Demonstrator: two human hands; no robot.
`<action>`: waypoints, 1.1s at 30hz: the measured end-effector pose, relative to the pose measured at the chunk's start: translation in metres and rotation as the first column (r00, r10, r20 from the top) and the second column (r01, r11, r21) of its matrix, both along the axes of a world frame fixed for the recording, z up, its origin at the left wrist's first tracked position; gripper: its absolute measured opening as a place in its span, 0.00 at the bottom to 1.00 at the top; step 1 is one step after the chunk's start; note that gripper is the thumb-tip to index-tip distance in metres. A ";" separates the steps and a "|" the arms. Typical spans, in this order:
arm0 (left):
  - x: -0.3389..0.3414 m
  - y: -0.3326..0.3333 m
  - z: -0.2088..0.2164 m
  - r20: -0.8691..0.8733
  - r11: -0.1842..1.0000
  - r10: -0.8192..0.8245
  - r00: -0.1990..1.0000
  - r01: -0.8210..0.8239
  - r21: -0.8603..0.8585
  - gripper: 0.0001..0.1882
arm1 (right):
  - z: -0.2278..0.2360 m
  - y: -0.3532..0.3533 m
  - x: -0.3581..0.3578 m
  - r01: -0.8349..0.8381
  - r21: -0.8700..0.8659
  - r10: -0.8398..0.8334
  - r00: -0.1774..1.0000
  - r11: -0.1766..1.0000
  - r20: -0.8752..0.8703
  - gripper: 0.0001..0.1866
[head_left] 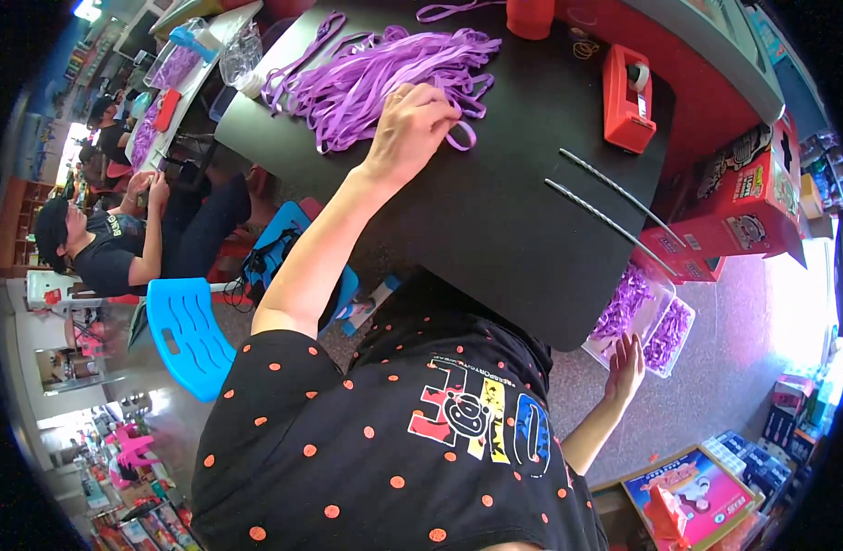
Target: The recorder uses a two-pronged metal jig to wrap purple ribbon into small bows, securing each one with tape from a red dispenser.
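Note:
My left hand (410, 129) is over the near edge of a loose heap of purple ribbons (394, 69) on the dark table. Its fingers are closed in a pinch on a purple ribbon, whose small loop (464, 136) curls out beside the fingertips. Low at my right side, my right hand (625, 375) is open, with fingers apart and nothing visible in it. It hangs beside a clear plastic bin (661, 372) on the floor. Folded purple ribbon pieces (626, 308) fill the bin's compartments.
Two twisted metal rods (614, 202) stick out past the right edge of the black table (495, 211). A red tape dispenser (627, 110) stands at the back right, near a red carton (738, 197). A blue stool (190, 335) and a seated person (118, 243) are to the left.

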State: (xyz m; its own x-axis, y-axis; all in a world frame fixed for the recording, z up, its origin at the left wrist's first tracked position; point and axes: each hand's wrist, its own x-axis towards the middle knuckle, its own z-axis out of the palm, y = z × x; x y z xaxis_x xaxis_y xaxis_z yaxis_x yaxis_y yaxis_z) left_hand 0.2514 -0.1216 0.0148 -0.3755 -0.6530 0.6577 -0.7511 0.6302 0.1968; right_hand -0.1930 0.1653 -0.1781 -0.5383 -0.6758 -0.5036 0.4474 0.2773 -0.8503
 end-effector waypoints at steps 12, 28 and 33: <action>0.022 0.139 0.117 -0.824 0.852 -0.391 0.410 0.500 -0.156 0.12 | 0.106 -0.043 0.038 0.046 -0.578 -0.085 0.996 0.815 -0.040 0.20; -0.092 0.136 0.082 -0.751 0.505 0.037 0.659 0.636 0.583 0.06 | 0.232 -0.099 0.176 -0.546 -0.643 0.664 0.744 0.537 -0.077 0.31; -0.112 0.105 0.077 -0.778 0.318 -0.045 0.626 0.747 0.583 0.05 | 0.248 -0.096 0.147 -0.687 -0.353 0.632 0.725 0.636 -0.272 0.10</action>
State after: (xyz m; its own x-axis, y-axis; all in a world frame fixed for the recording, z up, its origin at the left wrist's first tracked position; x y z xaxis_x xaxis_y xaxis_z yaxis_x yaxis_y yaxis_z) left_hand 0.1391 -0.0161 0.0917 -0.5777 -0.8137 0.0643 0.0440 0.0476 0.9979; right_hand -0.0462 0.0690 0.0703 0.0988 -0.9929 -0.0660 0.1768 0.0827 -0.9808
